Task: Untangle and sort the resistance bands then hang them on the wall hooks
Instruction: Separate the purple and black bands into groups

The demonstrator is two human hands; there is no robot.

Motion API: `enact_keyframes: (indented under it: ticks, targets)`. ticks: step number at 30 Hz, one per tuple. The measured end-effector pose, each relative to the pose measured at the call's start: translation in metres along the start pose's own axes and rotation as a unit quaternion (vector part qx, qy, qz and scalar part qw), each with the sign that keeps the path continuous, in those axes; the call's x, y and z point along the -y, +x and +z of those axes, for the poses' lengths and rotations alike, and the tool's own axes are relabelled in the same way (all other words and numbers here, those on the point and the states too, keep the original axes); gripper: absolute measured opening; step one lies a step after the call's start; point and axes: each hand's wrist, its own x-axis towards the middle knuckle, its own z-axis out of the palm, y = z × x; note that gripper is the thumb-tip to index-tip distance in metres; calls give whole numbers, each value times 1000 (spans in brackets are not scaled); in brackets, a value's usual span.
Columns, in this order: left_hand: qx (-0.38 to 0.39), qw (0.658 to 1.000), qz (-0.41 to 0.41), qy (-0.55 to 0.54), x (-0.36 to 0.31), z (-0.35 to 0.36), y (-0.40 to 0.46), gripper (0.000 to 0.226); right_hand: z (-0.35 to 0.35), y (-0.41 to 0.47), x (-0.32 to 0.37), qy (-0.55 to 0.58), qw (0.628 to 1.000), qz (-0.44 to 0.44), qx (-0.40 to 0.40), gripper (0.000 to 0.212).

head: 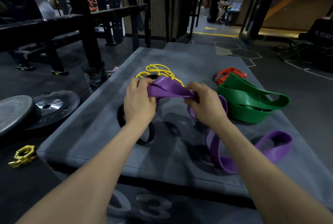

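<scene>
A wide purple band (169, 89) is stretched between my hands above a grey padded box (90, 140). My left hand (138, 102) grips its left end and my right hand (205, 103) grips its right end. The rest of the purple band trails down past my right wrist and loops on the box at the right (275, 147). A thin yellow band (158, 71) lies tangled just behind my left hand. A broad green band (252, 101) is piled at the right, with an orange band (228, 74) behind it. A black band (149, 137) lies under my left forearm.
Weight plates (41, 110) lie on the floor to the left, with a yellow barbell collar (23, 155) nearer me. A black steel rack (86, 25) stands at the back left. A person crouches far off in the corridor (216, 7). No wall hooks are in view.
</scene>
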Motion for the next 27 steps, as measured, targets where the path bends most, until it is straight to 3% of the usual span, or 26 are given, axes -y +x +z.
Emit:
enact_keyframes:
  ticks: [2,7,12,15,20,24,27]
  targets:
    - [11,1000,0,20,3,0,-3,42,4,-2,0,-39,999,7,28,33]
    - [164,985,-37,25,17,11,-12,44,9,-8,-2,-100,987,35,121,34]
    - [210,977,-42,15,18,10,-15,61,12,-10,11,-99,976,20,193,49]
    - [233,972,-27,-9,18,9,-17,71,12,-10,21,-47,980,23,193,58]
    - [240,970,-15,-35,18,14,-19,81,17,-5,19,-12,984,50,170,28]
    - [204,974,-39,-85,25,16,-15,88,11,0,24,143,985,38,90,17]
    - [213,972,-59,-78,31,20,-13,79,4,1,33,369,926,85,8,30]
